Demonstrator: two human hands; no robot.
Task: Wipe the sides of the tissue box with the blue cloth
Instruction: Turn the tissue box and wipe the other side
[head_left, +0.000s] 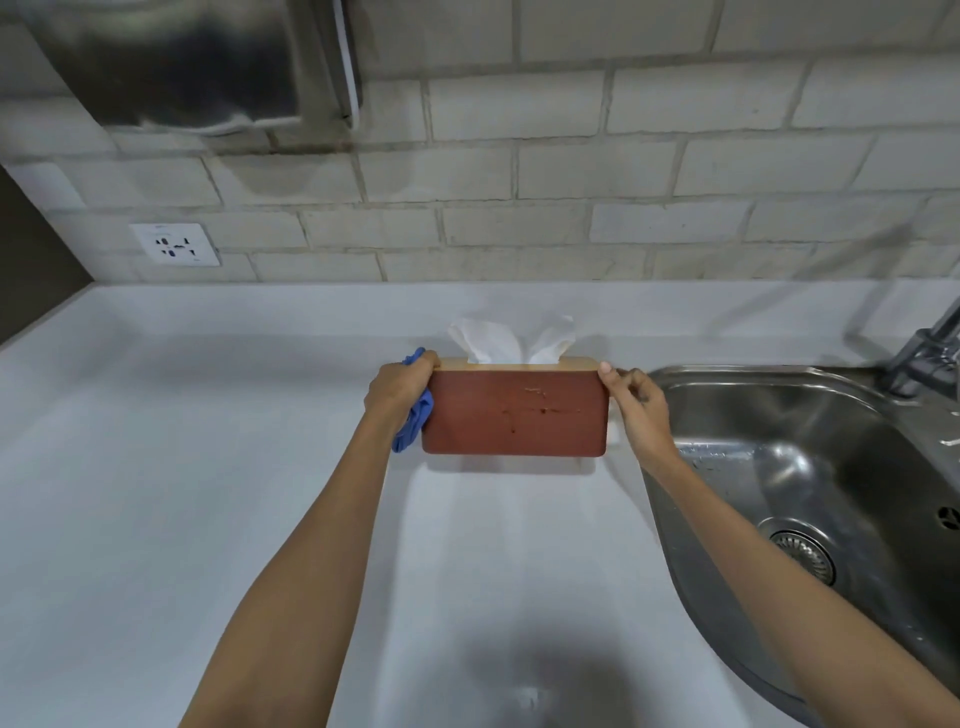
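Observation:
A reddish-brown tissue box (514, 413) with a light wooden lid stands on the white counter, and a white tissue (511, 340) sticks up from its slot. Dark smears mark its front face. My left hand (397, 392) presses a crumpled blue cloth (415, 421) against the box's left end, thumb on the lid's corner. My right hand (636, 400) grips the box's right end near the top, thumb on the lid edge. The far side and both ends of the box are hidden.
A steel sink (810, 467) with a drain sits right beside the box, its tap (930, 353) at the far right. The white counter (208, 441) stretches left and toward me. A wall socket (174, 244) and a metal dispenser (192, 62) hang on the brick wall.

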